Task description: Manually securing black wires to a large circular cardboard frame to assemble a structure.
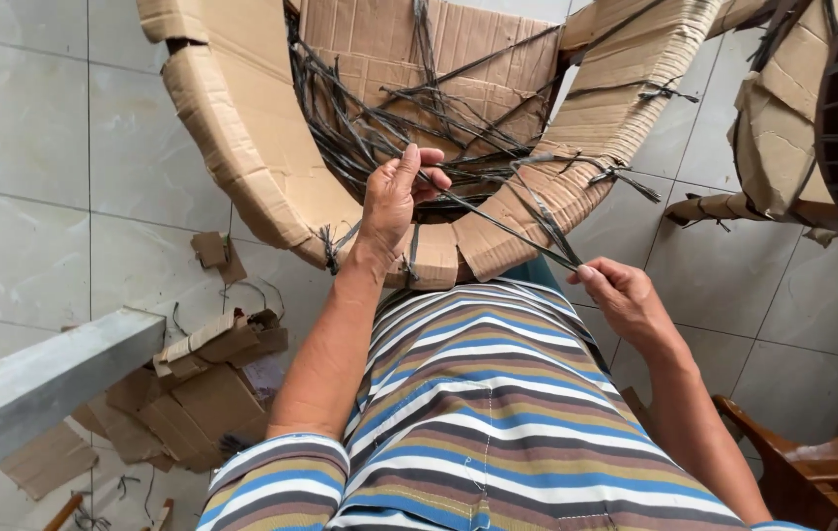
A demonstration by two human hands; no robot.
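Striped shirt [478, 413] closest in, filling the bottom of the view. Right hand [625, 300] at four o'clock, fingers pressed together, pinching the near end of a dark strap [497, 221] pulled taut. Left hand [394, 202] just above centre, thumb and fingers closed round the same strap higher up, resting against the cardboard-wrapped curved frame [242, 147]. Strap running diagonally between both hands, from eleven down to four o'clock. Beyond the left hand, a tangle of loose dark straps [389, 118] inside the frame at twelve o'clock. Cardboard scraps [202, 383] on the tiled floor [26, 197] at eight o'clock. Wooden chair [812, 462] at five o'clock; a second cardboard-wrapped piece [782, 128] at two o'clock.
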